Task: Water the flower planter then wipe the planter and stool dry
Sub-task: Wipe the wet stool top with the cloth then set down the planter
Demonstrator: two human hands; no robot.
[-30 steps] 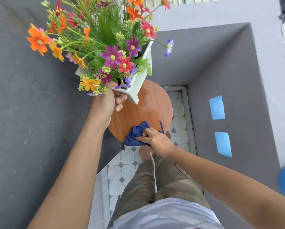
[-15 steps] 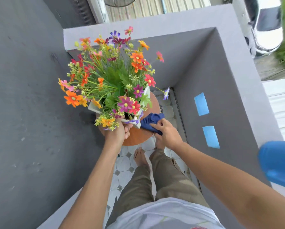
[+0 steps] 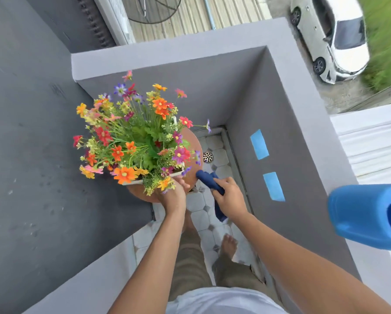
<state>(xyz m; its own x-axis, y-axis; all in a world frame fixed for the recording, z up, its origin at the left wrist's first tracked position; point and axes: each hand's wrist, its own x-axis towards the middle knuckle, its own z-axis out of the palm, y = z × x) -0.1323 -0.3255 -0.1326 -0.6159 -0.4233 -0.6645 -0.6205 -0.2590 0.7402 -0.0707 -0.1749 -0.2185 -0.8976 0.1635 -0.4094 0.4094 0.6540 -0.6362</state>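
Gripping the near edge of the white planter [image 3: 152,179], the left hand [image 3: 172,197] has its fingers curled around the rim beneath the flowers [image 3: 133,137]. The planter sits over the round brown stool [image 3: 193,143], though whether its base touches the seat is hidden by the blooms. The right hand [image 3: 229,199] is closed around a dark blue cloth [image 3: 209,181], whose upper end lies just beside the stool's right edge while its tail hangs below the fist. A blue watering can [image 3: 366,215] sits at the right on the grey wall ledge [image 3: 314,132]. Bare feet stand on the tiled floor [image 3: 199,219] near a drain [image 3: 207,157].
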